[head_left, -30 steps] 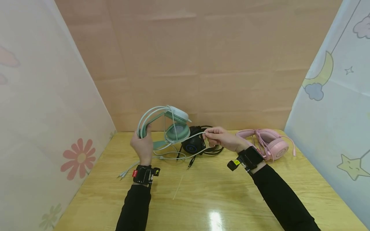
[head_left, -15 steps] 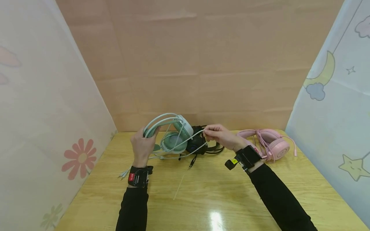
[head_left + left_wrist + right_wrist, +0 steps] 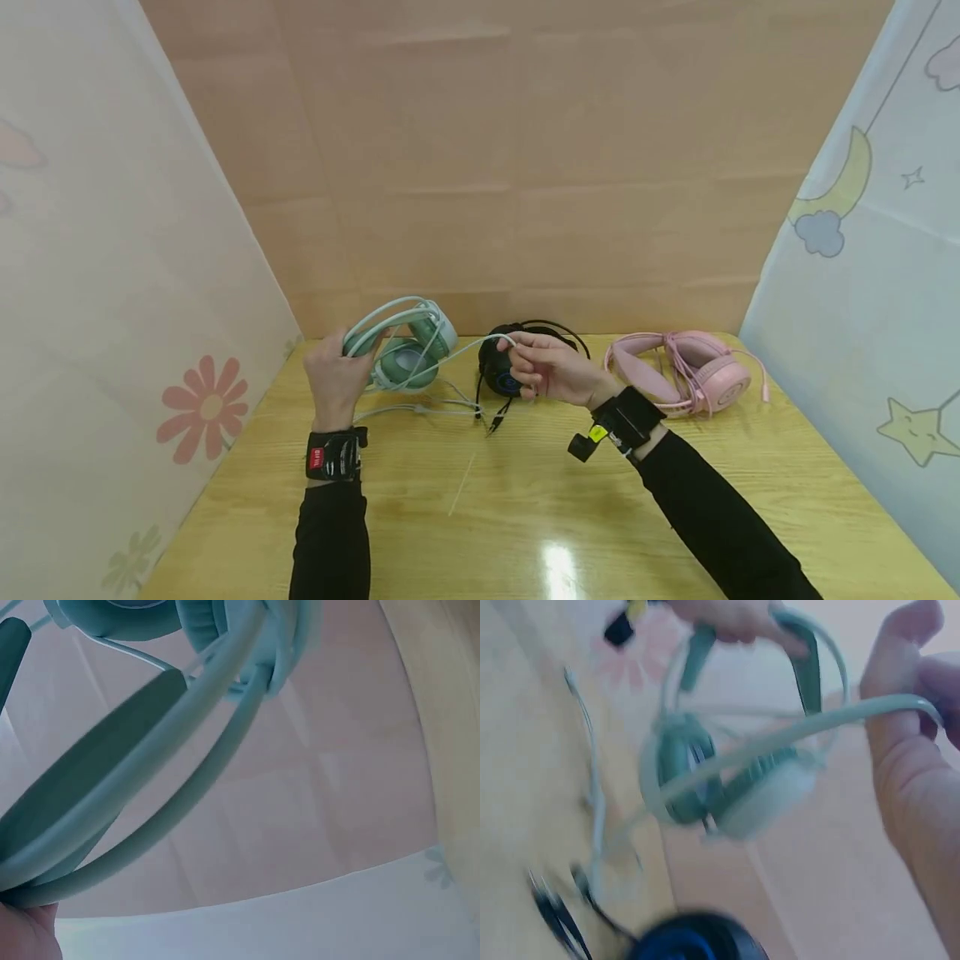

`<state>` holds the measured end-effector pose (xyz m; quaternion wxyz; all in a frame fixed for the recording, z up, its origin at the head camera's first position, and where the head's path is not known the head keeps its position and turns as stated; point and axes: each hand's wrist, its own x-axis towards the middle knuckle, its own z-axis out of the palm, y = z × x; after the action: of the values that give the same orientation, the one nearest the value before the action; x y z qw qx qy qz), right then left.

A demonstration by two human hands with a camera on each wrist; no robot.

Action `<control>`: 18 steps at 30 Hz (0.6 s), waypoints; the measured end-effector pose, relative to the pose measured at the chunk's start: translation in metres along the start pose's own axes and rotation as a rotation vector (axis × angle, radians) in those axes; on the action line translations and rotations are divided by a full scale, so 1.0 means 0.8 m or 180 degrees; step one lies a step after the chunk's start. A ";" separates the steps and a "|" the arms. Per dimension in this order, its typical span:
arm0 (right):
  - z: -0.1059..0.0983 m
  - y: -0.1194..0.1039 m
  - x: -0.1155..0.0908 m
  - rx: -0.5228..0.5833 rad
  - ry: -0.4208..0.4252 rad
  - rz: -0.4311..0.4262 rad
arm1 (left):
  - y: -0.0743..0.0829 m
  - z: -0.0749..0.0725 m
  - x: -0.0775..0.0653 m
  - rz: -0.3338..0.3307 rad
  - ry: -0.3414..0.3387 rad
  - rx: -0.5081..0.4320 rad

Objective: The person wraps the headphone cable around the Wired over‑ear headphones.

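Note:
My left hand point(image 3: 337, 377) grips the headband of a mint-green headset point(image 3: 408, 364), which it holds raised above the left back of the table. In the left wrist view the headband point(image 3: 142, 776) runs up to the ear cups. A pale green cable point(image 3: 471, 343) stretches from the ear cups to my right hand point(image 3: 553, 367), which pinches it between thumb and fingers. Strands of the cable also wrap around the ear cups. In the right wrist view, blurred, the cable point(image 3: 780, 740) crosses in front of the headset point(image 3: 769, 799). More cable lies on the table below.
Behind my right hand sits a black headset point(image 3: 495, 371), partly hidden, with its plugs point(image 3: 498, 418) lying toward me. A pink headset point(image 3: 722, 385) wound with its cable lies farther right on the wooden table point(image 3: 600, 517). Patterned sheets stand at both sides.
My left hand has carried the green headset left and slightly down, away from the black one. The right hand shifts a little left, still holding the cable, and the plug ends at left drop from sight.

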<state>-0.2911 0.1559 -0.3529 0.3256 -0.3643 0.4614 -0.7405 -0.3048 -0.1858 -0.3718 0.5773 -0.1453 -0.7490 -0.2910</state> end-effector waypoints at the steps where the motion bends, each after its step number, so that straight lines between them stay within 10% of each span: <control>1: 0.005 0.002 0.003 0.0178 -0.0087 0.0001 | -0.001 0.000 0.000 -0.0001 0.0015 0.0002; 11: 0.050 -0.001 0.013 0.2641 -0.0686 0.0136 | -0.005 0.006 -0.006 0.0044 -0.0006 -0.0037; 18: 0.044 -0.037 0.010 0.2197 -0.0547 -0.0261 | -0.003 0.010 -0.008 0.0178 -0.0079 0.0009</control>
<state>-0.2699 0.1440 -0.3125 0.4370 -0.3121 0.1400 -0.8319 -0.3103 -0.1823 -0.3801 0.5760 -0.1690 -0.7522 -0.2718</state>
